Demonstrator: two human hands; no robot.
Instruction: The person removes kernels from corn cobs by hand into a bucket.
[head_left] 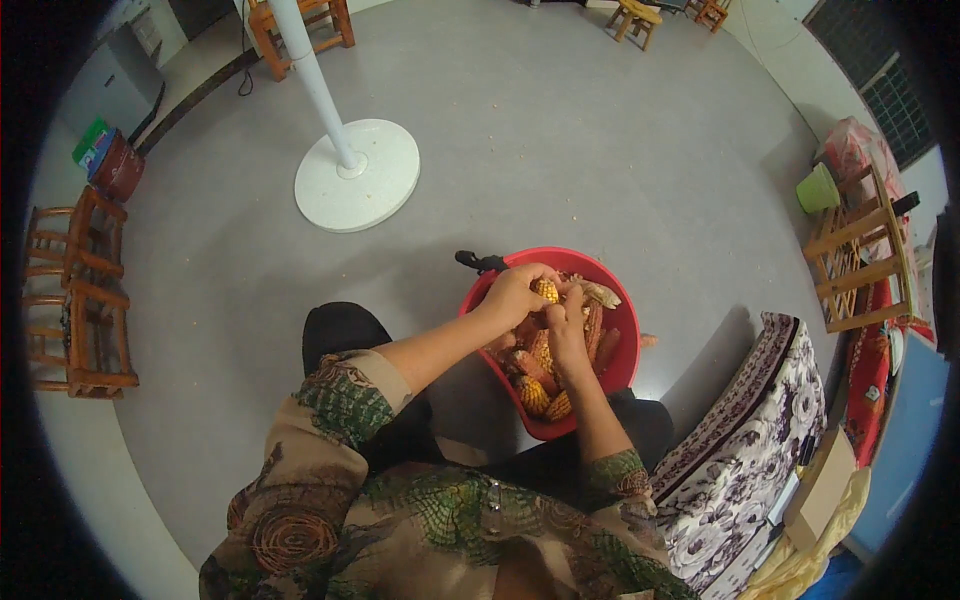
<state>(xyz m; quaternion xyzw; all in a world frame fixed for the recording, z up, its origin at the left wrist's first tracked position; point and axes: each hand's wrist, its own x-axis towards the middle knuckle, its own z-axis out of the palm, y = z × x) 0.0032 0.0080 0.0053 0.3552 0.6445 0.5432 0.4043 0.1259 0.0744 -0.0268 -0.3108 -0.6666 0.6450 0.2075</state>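
Between my knees stands a red tub (632, 350) with corn cobs in it, some still yellow with kernels and others bare and reddish. Over its far half, both my hands close on one yellow corn cob (546, 290). My left hand (520, 292) wraps its fingers round the cob from the left. From the right, my right hand (568, 325) pinches it with thumb and fingers. Much of the held cob is hidden by the fingers. Below them lies another yellow cob (532, 396) among the bare ones.
A white pole on a round white base (358, 176) stands ahead on the grey floor. Wooden chairs (95, 300) line the left side. To the right are a table with a flowered cloth (745, 430) and a wooden rack (860, 250). Scattered kernels dot the floor.
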